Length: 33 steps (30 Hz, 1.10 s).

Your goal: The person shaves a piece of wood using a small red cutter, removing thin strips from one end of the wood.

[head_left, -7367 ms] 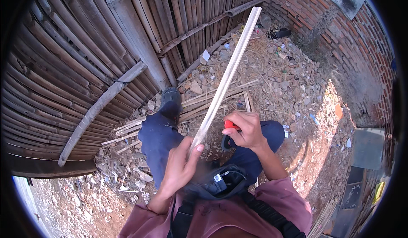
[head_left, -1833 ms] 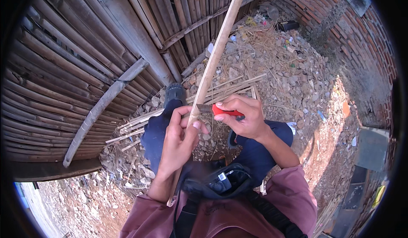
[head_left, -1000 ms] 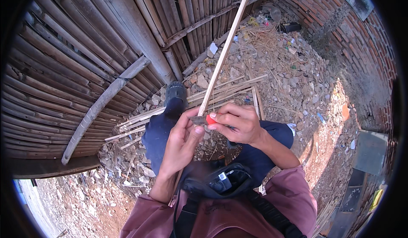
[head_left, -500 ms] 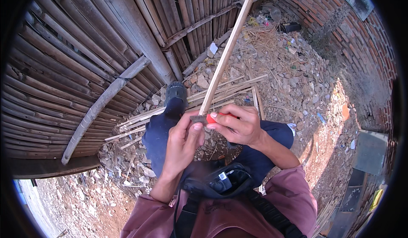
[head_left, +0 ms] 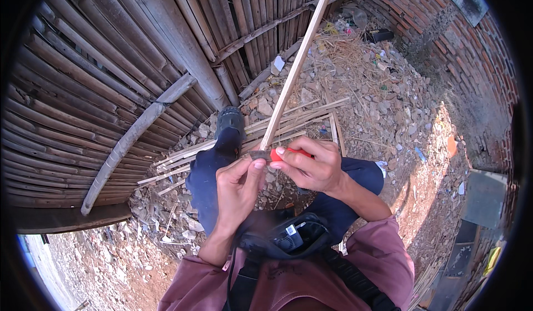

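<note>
My right hand [head_left: 317, 166] is closed around the red handle of a small knife [head_left: 259, 155]. Its short greyish blade points left and crosses the lower end of a long pale wooden strip [head_left: 291, 86]. My left hand [head_left: 235, 187] pinches at that same lower end, thumb beside the blade and fingers curled behind. Some of those fingers are hidden, so how far they wrap the strip is unclear. From the hands the strip slants up and away to the right, past the top edge of the view.
Several loose strips [head_left: 194, 151] lie on rubble ground beyond my knees. A bamboo wall [head_left: 94, 100] with a pole stands at left, a brick wall [head_left: 427, 16] at right. An open black waist bag [head_left: 288, 236] sits at my lap. Grey panels [head_left: 484, 197] lean at right.
My left hand has tilted slightly, its wrist shifting a little left. The knife blade and the strip's lower end have moved only slightly; the right hand has barely moved.
</note>
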Tool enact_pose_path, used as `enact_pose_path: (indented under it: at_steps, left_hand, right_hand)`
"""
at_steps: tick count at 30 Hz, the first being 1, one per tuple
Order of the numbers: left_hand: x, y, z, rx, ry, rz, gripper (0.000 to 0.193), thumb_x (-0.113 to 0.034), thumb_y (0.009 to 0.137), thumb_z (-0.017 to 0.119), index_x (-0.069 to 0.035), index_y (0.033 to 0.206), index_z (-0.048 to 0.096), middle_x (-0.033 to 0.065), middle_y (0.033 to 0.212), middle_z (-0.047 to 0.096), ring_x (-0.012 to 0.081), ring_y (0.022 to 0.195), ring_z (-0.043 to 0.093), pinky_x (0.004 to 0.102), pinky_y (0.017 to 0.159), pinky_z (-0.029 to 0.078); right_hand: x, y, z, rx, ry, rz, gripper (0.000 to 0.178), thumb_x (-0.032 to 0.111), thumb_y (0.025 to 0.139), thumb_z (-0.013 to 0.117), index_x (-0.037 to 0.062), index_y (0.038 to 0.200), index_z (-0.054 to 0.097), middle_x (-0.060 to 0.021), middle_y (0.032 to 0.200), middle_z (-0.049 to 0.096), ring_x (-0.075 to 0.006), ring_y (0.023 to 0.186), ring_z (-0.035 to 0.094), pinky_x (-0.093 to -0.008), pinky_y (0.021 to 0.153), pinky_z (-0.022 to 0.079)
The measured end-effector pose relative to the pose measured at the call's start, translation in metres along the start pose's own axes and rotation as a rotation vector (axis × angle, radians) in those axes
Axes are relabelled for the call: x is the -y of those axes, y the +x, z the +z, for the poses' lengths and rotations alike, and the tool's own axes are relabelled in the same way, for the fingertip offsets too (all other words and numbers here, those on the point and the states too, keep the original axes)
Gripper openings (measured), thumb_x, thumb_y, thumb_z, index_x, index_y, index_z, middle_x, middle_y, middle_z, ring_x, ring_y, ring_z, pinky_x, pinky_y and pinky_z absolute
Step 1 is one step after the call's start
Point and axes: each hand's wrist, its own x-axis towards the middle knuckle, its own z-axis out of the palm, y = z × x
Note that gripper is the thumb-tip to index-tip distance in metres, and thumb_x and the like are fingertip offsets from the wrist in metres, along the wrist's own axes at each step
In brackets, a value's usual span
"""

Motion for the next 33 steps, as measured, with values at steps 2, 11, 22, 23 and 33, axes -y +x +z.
enact_pose_path:
  at_steps: [2,11,22,23,33]
  left_hand:
    - [-0.0006,0.0000,0.0013,-0.013,-0.006,0.007,0.027,-0.017,0.112,0.061,0.004,0.113,0.078,-0.0019,0.066,0.057,0.0042,0.057,0.048,0.0236,0.052,0.035]
    - [0.0001,0.0003,0.0015,0.003,0.001,-0.003,0.027,-0.015,0.112,0.060,0.006,0.123,0.074,-0.0022,0.070,0.056,0.0036,0.058,0.047,0.0241,0.052,0.035]
    - [-0.0013,0.0009,0.0030,-0.020,0.090,0.068,0.023,-0.010,0.112,0.057,0.004,0.120,0.073,-0.0026,0.069,0.057,0.0033,0.057,0.049,0.0242,0.050,0.038]
    - [-0.0012,0.0003,0.0017,-0.012,0.094,0.054,0.022,-0.009,0.111,0.058,0.004,0.122,0.073,-0.0015,0.071,0.058,0.0039,0.059,0.050,0.0246,0.052,0.039]
    - [0.0002,0.0019,0.0026,-0.021,0.145,0.097,0.024,-0.011,0.113,0.056,0.003,0.116,0.074,-0.0028,0.064,0.055,0.0032,0.054,0.049,0.0249,0.049,0.037]
  right_hand:
    - [0.0029,0.0012,-0.0014,-0.001,-0.020,-0.003,0.022,0.024,0.082,0.091,0.0115,0.096,0.079,0.0018,0.080,0.065,-0.0124,0.061,0.065,-0.0288,0.050,0.051]
    - [0.0032,0.0047,-0.0047,-0.001,-0.085,-0.041,0.025,0.025,0.081,0.091,0.0116,0.099,0.080,0.0024,0.078,0.064,-0.0119,0.061,0.065,-0.0281,0.050,0.051]
    - [0.0028,0.0051,-0.0021,-0.015,-0.041,0.007,0.024,0.027,0.082,0.090,0.0120,0.098,0.081,0.0022,0.076,0.062,-0.0114,0.058,0.063,-0.0289,0.048,0.049]
    - [0.0029,0.0051,-0.0017,-0.012,-0.047,0.003,0.024,0.027,0.082,0.090,0.0122,0.098,0.081,0.0024,0.076,0.061,-0.0113,0.058,0.062,-0.0288,0.048,0.049]
    - [0.0033,0.0036,-0.0019,-0.019,-0.116,-0.035,0.025,0.029,0.082,0.090,0.0130,0.099,0.081,0.0036,0.077,0.059,-0.0106,0.059,0.061,-0.0284,0.048,0.048]
